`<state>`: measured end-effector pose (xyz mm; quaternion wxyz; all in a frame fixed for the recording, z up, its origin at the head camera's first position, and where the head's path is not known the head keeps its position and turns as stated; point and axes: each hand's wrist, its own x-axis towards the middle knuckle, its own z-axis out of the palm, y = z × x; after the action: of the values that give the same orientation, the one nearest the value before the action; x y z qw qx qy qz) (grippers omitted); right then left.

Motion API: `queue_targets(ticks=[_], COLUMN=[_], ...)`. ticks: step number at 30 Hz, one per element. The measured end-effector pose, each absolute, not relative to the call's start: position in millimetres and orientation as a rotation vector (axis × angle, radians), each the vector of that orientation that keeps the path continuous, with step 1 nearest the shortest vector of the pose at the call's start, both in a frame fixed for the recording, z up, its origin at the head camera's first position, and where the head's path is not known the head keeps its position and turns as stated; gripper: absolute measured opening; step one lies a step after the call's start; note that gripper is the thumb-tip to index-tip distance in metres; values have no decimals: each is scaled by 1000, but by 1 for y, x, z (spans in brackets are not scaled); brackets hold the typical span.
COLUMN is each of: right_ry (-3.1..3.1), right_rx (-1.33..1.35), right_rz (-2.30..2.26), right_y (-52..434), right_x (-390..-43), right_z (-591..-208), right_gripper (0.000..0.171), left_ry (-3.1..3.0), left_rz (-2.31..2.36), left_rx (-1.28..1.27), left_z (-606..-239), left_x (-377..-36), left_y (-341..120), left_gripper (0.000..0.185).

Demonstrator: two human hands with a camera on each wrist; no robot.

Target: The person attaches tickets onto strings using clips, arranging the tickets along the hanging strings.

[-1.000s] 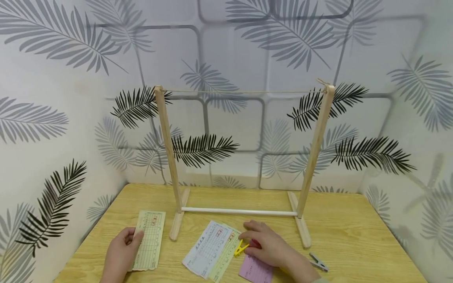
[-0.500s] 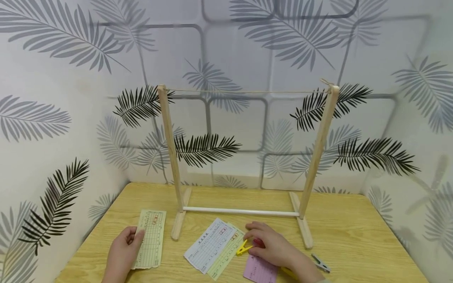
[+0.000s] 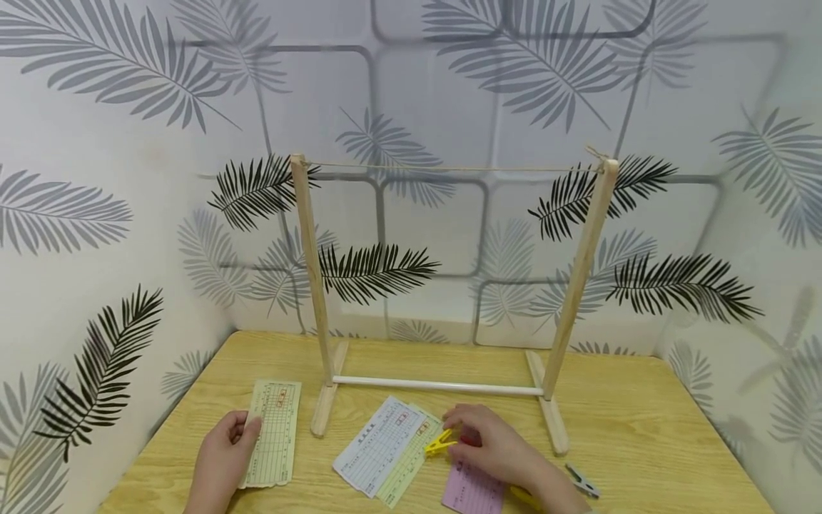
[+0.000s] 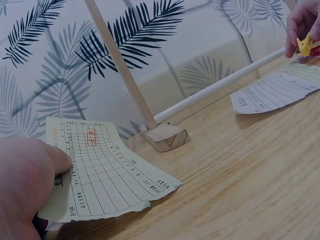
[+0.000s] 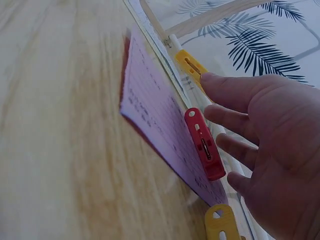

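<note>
The right hand (image 3: 497,450) pinches a yellow clothespin (image 3: 439,444) by the pink slip (image 3: 472,489) on the table (image 3: 642,428) — light, springy plastic, best squeezed at its tail. The left hand (image 3: 221,460) holds a thin, floppy ticket (image 3: 275,442) by its edge.

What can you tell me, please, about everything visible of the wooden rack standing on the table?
The wooden rack stands upright at the back half of the table. It has two pale wood posts, both leaning slightly outward at the top, each set on a flat wooden foot. A thin string runs taut between the post tops, knotted at the right one, with nothing hanging on it. A white rod joins the posts near the base. Neither hand touches it; paper slips lie in front of it.
</note>
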<state>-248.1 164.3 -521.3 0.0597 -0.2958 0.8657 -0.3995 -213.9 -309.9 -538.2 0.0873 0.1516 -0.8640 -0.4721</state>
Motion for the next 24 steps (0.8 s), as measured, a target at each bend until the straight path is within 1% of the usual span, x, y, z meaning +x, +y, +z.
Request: queue_targets(ticks=[9, 12, 19, 24], right_ry=[2455, 2473, 2435, 2478], right_rx=[-581, -548, -482, -436], right_rz=[-1503, -1559, -1719, -1734], right_y=[160, 160, 158, 155], right_x=[-246, -247, -249, -250], right_z=[-512, -509, -505, -502], right_gripper=[31, 33, 42, 41], left_ry=[-2582, -2578, -2559, -2537], left_rz=[-1400, -1400, -1428, -1431], left_rx=[466, 470, 489, 486], left_z=[-540, -540, -541, -540], left_x=[-216, -216, -215, -214], left_y=[-312, -311, -311, -310], left_gripper=[37, 37, 37, 40])
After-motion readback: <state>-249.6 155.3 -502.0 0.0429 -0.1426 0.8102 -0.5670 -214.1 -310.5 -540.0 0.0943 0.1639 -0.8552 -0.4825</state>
